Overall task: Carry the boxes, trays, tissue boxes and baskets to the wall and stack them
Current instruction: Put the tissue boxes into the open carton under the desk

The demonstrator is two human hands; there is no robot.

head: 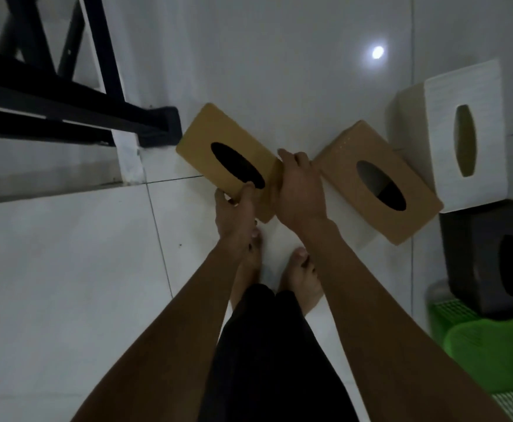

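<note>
Stacking step, I reckon: your left hand and right hand pinch the tan tissue box, so next seat it squarely on the brown box to its right.

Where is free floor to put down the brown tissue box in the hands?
Free: the floor left of the feet, beside the black frame. Crowded: the right, with a second brown box, white box, dark box and green baskets.

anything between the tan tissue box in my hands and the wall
Nothing visible. The tan cardboard tissue box, held by the left hand and right hand, faces bare white wall tile; the black metal frame foot sits left, the second brown tissue box right.
</note>
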